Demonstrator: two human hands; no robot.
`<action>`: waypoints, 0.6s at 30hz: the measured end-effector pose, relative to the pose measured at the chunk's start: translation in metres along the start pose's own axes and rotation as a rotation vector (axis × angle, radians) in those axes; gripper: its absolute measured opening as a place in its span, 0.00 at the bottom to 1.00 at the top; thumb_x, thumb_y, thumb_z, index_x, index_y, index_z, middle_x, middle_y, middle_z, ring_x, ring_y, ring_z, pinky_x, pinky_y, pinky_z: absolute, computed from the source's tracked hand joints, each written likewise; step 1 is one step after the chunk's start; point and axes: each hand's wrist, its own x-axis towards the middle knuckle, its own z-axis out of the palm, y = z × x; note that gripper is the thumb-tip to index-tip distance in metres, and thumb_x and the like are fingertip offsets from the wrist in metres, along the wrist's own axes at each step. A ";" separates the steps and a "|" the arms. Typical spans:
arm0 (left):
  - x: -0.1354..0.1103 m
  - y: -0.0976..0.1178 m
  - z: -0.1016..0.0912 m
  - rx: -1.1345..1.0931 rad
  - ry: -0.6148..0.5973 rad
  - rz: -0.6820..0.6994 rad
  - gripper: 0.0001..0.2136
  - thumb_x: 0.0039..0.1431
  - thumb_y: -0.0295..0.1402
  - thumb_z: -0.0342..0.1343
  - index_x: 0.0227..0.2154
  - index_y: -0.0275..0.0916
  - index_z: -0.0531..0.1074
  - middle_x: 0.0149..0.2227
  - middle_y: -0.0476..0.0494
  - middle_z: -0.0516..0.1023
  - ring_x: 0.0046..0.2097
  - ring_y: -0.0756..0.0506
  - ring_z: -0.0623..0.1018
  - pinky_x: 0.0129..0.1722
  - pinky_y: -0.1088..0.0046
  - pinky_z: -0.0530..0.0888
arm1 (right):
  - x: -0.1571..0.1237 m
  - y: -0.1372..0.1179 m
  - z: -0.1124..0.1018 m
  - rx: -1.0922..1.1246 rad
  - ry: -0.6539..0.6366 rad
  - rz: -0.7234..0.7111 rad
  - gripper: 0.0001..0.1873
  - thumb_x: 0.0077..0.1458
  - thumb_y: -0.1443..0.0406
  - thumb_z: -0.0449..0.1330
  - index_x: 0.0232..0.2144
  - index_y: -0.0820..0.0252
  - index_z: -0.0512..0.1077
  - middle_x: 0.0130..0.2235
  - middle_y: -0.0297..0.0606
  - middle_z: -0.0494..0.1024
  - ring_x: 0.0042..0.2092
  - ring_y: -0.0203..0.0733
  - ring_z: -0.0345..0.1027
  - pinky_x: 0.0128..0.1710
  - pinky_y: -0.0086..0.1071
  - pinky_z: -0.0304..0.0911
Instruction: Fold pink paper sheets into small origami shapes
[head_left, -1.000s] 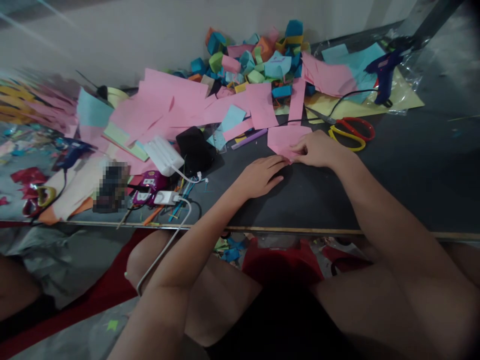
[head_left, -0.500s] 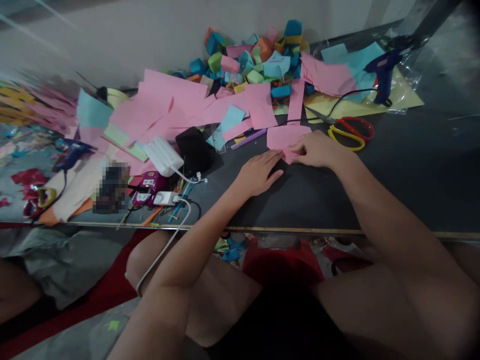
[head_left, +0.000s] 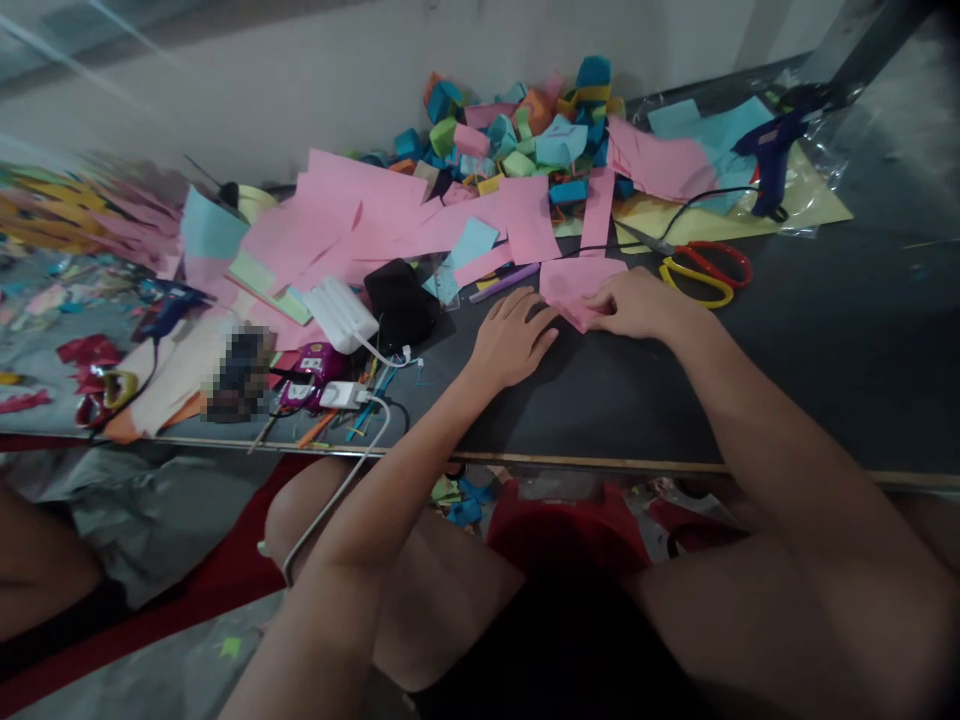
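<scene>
A small piece of pink paper [head_left: 574,280] lies on the dark table, its near part folded up into a point. My right hand [head_left: 637,305] is closed at the paper's near right edge, thumb and curled fingers pinching the fold. To the left, my left hand [head_left: 512,338] rests flat on the table with its fingers stretched out and nothing held. Its fingertips are close beside the pink paper. A purple stick-like thing [head_left: 505,283] lies just beyond that hand. Scissors [head_left: 701,272] with red and yellow handles lie to the right of my right hand.
Pink sheets [head_left: 360,210] and a heap of small coloured paper shapes [head_left: 517,135] fill the back. Glue guns lie at right [head_left: 772,160] and left [head_left: 169,310]. A power strip [head_left: 311,375] with a white adapter [head_left: 341,395] and cable sits near the front edge. Another person's leg [head_left: 45,550] shows at lower left.
My left hand has slid left, off the pink paper. My right hand stays at the fold. The whole view has shifted slightly.
</scene>
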 end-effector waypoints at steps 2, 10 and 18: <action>-0.004 0.002 0.002 -0.037 0.015 0.047 0.25 0.74 0.47 0.37 0.57 0.44 0.75 0.59 0.37 0.74 0.63 0.37 0.70 0.63 0.53 0.68 | -0.002 -0.004 -0.003 -0.031 -0.020 -0.007 0.14 0.57 0.55 0.64 0.25 0.58 0.79 0.32 0.44 0.82 0.37 0.47 0.73 0.37 0.40 0.59; -0.007 0.016 0.002 -0.182 -0.007 -0.089 0.31 0.74 0.50 0.29 0.56 0.47 0.77 0.54 0.38 0.69 0.60 0.38 0.68 0.60 0.53 0.66 | -0.001 -0.001 0.000 -0.012 -0.009 -0.008 0.14 0.57 0.54 0.63 0.28 0.57 0.81 0.31 0.42 0.81 0.35 0.45 0.70 0.37 0.39 0.57; 0.003 0.027 -0.002 -0.107 0.056 -0.240 0.30 0.73 0.50 0.32 0.51 0.40 0.78 0.60 0.33 0.68 0.63 0.35 0.66 0.63 0.54 0.64 | -0.005 -0.005 -0.005 -0.004 -0.026 -0.016 0.14 0.58 0.55 0.63 0.32 0.57 0.83 0.31 0.42 0.81 0.35 0.44 0.69 0.37 0.38 0.57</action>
